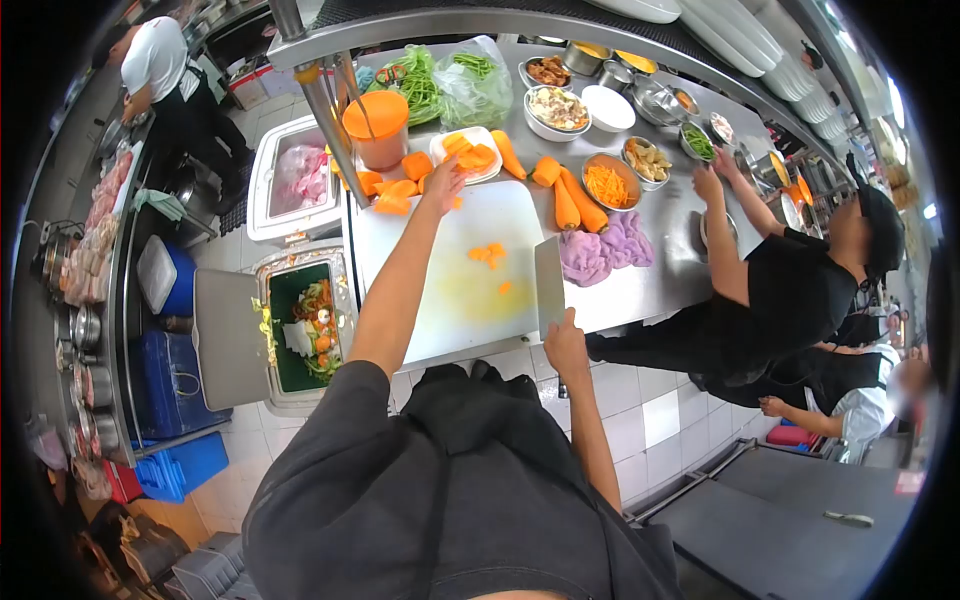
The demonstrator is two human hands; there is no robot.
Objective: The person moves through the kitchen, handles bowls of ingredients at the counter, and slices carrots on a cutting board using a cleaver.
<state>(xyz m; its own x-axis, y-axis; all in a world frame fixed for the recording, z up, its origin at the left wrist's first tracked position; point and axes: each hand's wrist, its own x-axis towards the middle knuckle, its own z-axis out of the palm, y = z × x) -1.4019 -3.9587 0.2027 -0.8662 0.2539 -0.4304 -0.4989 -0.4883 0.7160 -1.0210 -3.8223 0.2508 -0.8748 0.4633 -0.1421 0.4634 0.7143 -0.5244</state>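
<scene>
My right hand is closed round the handle of a cleaver, whose broad blade lies along the right edge of the white cutting board. Several small carrot pieces sit mid-board on a wet yellowish patch. My left hand reaches over the far edge of the board, fingers stretched towards carrot slices on a white plate. Whether its fingertips touch them is hard to make out. Carrot chunks lie left of this hand, and whole carrots lie to the right.
An orange tub stands by a metal post. Shredded carrot fills a bowl above a purple cloth. A scrap bin stands left. At right, a co-worker in black handles a bowl of greens. A shelf overhangs the counter.
</scene>
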